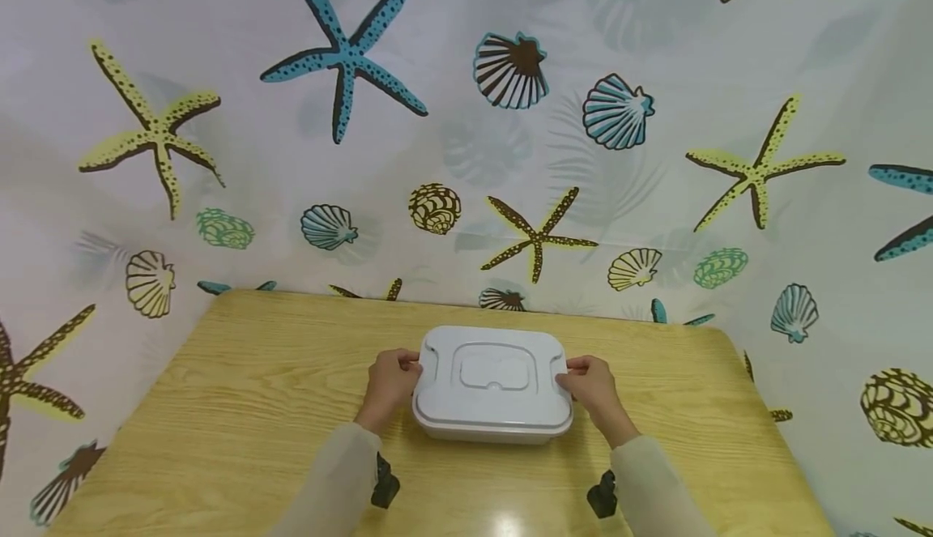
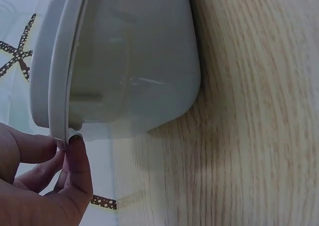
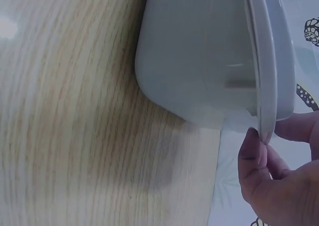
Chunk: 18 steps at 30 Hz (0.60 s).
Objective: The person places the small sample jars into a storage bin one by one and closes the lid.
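Observation:
A white lidded plastic box (image 1: 492, 437) stands on the wooden table, its lid (image 1: 445, 403) on top with a raised rounded panel. My left hand (image 1: 390, 383) pinches the rim at the box's left side. In the left wrist view, thumb and fingers (image 2: 79, 171) meet at the rim's edge. At the right side, my right hand (image 1: 592, 387) pinches the rim likewise, and the right wrist view shows fingertips (image 3: 252, 149) under it and the thumb above. The box's contents are hidden by the lid and walls.
The light wooden table (image 1: 255, 391) reaches out on both sides of the box. A cloth (image 1: 452, 156) printed with starfish and shells hangs behind it and along the sides. Small dark devices (image 1: 385, 482) sit at both wrists, beside the light sleeves.

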### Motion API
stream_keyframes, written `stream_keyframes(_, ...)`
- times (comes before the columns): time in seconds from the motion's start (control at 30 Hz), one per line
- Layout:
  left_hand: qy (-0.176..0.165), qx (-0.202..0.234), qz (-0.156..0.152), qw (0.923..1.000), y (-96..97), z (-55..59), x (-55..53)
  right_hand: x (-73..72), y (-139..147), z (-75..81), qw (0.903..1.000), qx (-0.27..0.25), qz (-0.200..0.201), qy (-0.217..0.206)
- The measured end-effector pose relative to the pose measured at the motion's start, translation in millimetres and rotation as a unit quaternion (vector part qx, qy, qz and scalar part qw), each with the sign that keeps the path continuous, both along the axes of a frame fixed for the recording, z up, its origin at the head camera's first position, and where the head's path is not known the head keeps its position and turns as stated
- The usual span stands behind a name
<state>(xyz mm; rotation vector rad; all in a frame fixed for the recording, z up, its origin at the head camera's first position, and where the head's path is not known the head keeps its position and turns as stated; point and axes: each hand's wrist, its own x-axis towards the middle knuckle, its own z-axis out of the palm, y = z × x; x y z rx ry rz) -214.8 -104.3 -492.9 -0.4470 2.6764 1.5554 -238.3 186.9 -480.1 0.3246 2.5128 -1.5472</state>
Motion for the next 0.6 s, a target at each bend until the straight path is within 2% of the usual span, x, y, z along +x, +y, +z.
stream_keyframes(0.17, -0.038, 0.043, -0.01, 0.9983, -1.1, -3.7, -2.0, 1.0, -0.2, 0.0, 0.9998, 0.021, -0.001, 0.002)
stream_keyframes(0.27, -0.059, 0.075, -0.003, 0.9955, -2.6, -3.1, -3.6, -0.1, -1.2, -0.9, 0.9997, 0.026, -0.006, 0.0)
stream_keyframes(0.6, -0.067, 0.08, -0.002, 0.9946, -6.7, 2.1, -5.2, 0.2, -5.9, 1.9, 0.9993, 0.036, -0.005, -0.014)
